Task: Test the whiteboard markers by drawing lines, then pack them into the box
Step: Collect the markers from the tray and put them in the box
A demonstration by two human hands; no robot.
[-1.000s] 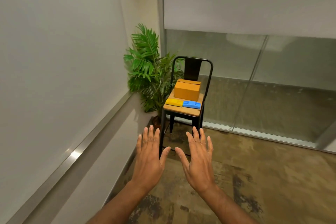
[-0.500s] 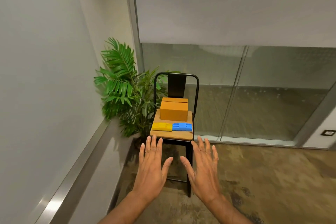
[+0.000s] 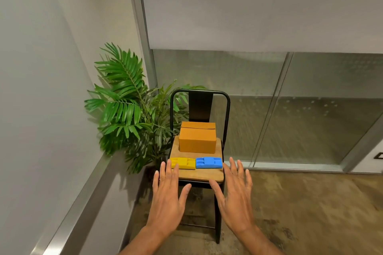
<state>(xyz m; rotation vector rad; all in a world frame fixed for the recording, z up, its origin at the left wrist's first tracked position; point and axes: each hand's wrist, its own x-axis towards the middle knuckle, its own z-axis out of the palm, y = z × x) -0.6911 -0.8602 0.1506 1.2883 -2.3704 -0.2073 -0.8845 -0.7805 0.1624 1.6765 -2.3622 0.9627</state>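
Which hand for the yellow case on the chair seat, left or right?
Left, likely. The left hand is open, its fingertips right at the yellow case on the seat's front left. The right hand, also open, is over by the blue case, one case farther away.

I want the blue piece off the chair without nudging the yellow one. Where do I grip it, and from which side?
Probably from above with the right hand, pinching the blue piece across its front and back long edges. It lies flat, its left end sits against the yellow piece, and its right end is near the edge of the seat.
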